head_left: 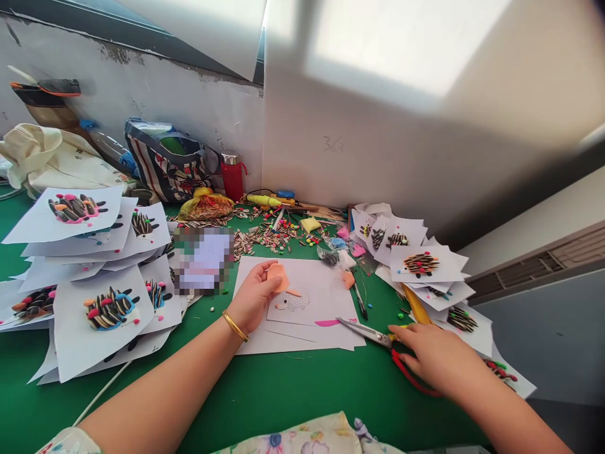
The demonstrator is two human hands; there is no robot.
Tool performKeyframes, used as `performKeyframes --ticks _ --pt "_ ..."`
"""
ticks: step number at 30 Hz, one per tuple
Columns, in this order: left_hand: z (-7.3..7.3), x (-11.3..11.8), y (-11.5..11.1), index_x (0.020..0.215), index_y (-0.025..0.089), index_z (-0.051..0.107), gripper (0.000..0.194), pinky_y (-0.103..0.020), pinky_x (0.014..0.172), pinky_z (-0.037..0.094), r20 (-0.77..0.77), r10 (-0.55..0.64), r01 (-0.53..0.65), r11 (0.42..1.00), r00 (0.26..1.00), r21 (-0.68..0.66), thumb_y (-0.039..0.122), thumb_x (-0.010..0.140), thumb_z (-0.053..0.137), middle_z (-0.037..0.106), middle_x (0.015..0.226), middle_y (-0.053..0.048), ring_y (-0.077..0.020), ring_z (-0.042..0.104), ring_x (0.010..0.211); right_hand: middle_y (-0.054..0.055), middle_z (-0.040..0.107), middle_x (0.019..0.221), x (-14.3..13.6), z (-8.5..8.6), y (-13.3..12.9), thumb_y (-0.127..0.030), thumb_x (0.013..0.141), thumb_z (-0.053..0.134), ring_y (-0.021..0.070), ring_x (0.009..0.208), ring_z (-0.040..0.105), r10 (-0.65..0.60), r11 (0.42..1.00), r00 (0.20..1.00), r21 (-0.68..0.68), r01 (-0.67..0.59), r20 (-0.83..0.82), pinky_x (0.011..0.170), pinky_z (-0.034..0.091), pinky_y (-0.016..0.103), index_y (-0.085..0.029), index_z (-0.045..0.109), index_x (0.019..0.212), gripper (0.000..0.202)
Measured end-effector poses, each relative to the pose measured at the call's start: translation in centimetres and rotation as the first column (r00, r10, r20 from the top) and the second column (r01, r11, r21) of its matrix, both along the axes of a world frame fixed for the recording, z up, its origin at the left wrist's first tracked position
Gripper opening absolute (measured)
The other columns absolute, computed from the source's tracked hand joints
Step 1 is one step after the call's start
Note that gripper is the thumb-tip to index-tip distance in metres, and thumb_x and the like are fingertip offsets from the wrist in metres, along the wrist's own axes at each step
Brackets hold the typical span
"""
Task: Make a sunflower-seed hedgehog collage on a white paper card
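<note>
My left hand (258,296) pinches a flat, peach-coloured piece of soft clay (278,276) between thumb and fingers, over the upper left of a sheet. On that sheet is a printed hedgehog drawing (295,300) with a thin orange strip on its back. More white paper (255,343) lies underneath. At the right, my right hand (428,353) has its thumb and fingers on the handles of a pair of scissors (371,333). The blades are slightly apart and point left across the paper's edge, beside a pink strip (327,323).
Finished hedgehog cards (101,321) are stacked at the left, with another pile (425,261) at the right. Sunflower seeds (265,239) lie scattered at the back near a red flask (232,176) and a striped bag (170,161). A black pen (360,299) lies right of the paper.
</note>
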State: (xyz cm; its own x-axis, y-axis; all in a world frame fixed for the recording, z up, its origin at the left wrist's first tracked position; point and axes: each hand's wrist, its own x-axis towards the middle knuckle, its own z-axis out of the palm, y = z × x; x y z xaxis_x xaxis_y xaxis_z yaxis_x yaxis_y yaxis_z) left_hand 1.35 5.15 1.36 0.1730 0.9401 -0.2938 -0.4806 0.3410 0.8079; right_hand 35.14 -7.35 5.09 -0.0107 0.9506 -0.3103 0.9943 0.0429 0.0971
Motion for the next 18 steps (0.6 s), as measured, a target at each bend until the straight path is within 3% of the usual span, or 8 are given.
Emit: performKeyframes --ticks 4,6,10,13,18 --pt "0.0 0.0 0.0 0.111 0.019 0.058 0.049 -0.024 0.075 0.051 -0.019 0.000 0.000 1.000 1.000 0.003 0.021 0.067 0.080 0.064 0.101 -0.003 -0.0119 0.062 0.084 0.009 0.068 0.094 -6.9 1.6 3.9 -0.031 0.090 0.055 0.0258 0.090 0.065 0.176 0.981 0.978 0.099 -0.165 -0.114 0.072 0.045 0.033 -0.025 0.070 0.105 0.022" --pt "-0.1 0.0 0.1 0.109 0.019 0.057 0.048 -0.024 0.075 0.051 -0.011 0.003 -0.003 1.000 1.000 -0.001 0.020 0.067 0.080 0.065 0.099 -0.003 -0.0119 0.063 0.083 0.007 0.068 0.096 -10.5 1.2 6.3 -0.030 0.092 0.052 0.0227 0.092 0.063 0.281 0.954 0.942 0.157 -0.254 -0.184 0.074 0.043 0.030 -0.023 0.068 0.105 0.021" --pt "-0.4 -0.1 0.2 0.105 0.018 0.055 0.046 -0.023 0.072 0.051 -0.005 -0.003 0.003 1.000 1.000 -0.015 0.019 0.066 0.081 0.066 0.090 -0.002 -0.0114 0.063 0.077 0.006 0.066 0.099 -15.7 -1.0 10.2 -0.032 0.093 0.053 0.0205 0.091 0.061 0.303 0.941 0.930 0.218 -0.257 -0.210 0.070 0.040 0.028 -0.021 0.064 0.104 0.019" --pt "-0.4 -0.1 0.2 0.103 0.018 0.054 0.046 -0.023 0.070 0.051 -0.004 -0.011 0.011 1.000 1.000 -0.018 0.018 0.066 0.081 0.066 0.087 -0.001 -0.0114 0.064 0.075 0.006 0.064 0.099 -17.2 -2.1 11.8 -0.035 0.093 0.053 0.0182 0.084 0.060 0.306 0.948 0.924 0.162 -0.273 -0.230 0.065 0.037 0.027 -0.020 0.063 0.097 0.018" --pt "-0.3 -0.2 0.2 0.105 0.019 0.054 0.047 -0.023 0.065 0.051 -0.023 -0.013 0.012 0.999 1.000 -0.042 0.020 0.066 0.081 0.066 0.084 -0.001 -0.0121 0.064 0.071 0.005 0.066 0.095 -16.3 -2.4 12.7 -0.029 0.096 0.047 0.0176 0.079 0.060 0.274 0.956 0.925 0.180 -0.232 -0.263 0.063 0.034 0.026 -0.021 0.063 0.096 0.018"
